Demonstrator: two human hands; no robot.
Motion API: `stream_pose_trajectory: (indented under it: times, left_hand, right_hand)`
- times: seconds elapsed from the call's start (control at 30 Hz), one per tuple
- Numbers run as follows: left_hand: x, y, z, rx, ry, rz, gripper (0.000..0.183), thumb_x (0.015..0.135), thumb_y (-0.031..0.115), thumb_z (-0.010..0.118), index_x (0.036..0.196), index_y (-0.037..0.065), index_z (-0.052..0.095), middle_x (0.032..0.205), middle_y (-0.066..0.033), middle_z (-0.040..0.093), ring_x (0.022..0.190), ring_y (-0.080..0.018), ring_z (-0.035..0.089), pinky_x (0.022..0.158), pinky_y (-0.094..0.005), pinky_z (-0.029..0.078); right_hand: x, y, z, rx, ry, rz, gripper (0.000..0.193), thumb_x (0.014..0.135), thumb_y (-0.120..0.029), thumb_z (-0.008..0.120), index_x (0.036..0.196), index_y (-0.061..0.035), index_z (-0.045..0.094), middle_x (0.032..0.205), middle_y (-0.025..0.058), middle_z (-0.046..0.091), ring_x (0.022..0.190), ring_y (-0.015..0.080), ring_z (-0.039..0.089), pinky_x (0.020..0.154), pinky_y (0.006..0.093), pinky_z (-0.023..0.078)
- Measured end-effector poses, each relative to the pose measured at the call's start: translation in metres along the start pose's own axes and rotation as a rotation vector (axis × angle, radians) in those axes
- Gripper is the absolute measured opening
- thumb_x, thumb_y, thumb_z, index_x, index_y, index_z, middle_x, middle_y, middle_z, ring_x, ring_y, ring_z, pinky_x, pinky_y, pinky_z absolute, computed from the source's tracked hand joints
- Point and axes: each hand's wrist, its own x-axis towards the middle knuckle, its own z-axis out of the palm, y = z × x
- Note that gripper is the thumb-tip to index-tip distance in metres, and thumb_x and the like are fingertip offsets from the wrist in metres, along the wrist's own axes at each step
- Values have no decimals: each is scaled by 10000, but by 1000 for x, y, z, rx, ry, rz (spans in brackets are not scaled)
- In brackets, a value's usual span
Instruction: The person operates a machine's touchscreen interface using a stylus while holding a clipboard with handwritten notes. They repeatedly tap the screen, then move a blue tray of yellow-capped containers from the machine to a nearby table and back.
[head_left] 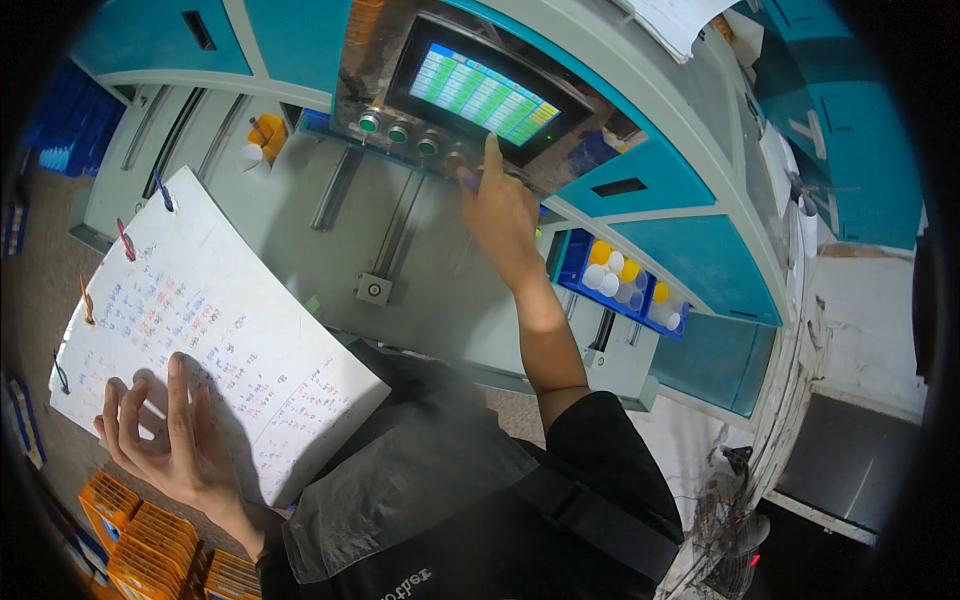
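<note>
While left hand (185, 455) lies spread on notebook (240, 310), right hand (502, 215), nearer, has index at lower edge of screen (480, 95), long axis slanting down rightward; other fingers curled, grip unclear.

Gap between notebook (240, 330) and right forearm (545, 335), square block (374, 290) inside

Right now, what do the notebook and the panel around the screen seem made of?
The notebook looks like matte paper: white, covered in handwriting, without shine. The panel is probably polished metal, given its mirror-like reflections; coated plastic remains possible.
</note>
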Motion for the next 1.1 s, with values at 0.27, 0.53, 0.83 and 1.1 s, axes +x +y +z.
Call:
stream_pose_trajectory:
  times: [0.27, 0.53, 0.83, 1.1]
  left_hand:
    - [-2, -3, 0, 20, 6, 20, 402, 776, 211, 886, 1158, 293, 790, 1221, -10, 620, 1356, -253, 508, 1229, -529, 360]
    - [-4, -3, 1, 8, 12, 9, 410, 757, 194, 890, 1141, 304, 794, 1222, 1, 615, 1353, -242, 510, 1232, -520, 361]
    - [-2, -3, -1, 40, 2, 25, 424, 759, 196, 893, 1158, 297, 789, 1210, 0, 617, 1351, -240, 510, 1233, -524, 354]
    - [-1, -4, 1, 12, 4, 29, 425, 764, 200, 895, 1165, 290, 790, 1221, -19, 621, 1345, -245, 515, 1227, -542, 353]
  right_hand:
    - [-8, 13, 1, -42, 112, 69, 636, 974, -323, 647, 1487, 9, 471, 744, 163, 708, 675, 339, 711, 602, 449, 544]
    - [-14, 28, 9, -40, 147, 11, 633, 973, -327, 656, 1477, 11, 476, 757, 155, 709, 679, 330, 713, 585, 433, 546]
    - [-9, 26, 8, -56, 121, 39, 645, 977, -326, 658, 1493, 4, 454, 737, 162, 697, 663, 338, 707, 571, 442, 536]
    - [1, 5, -19, 131, 284, -121, 604, 948, -190, 718, 1466, 4, 475, 719, 140, 670, 624, 296, 693, 565, 410, 491]
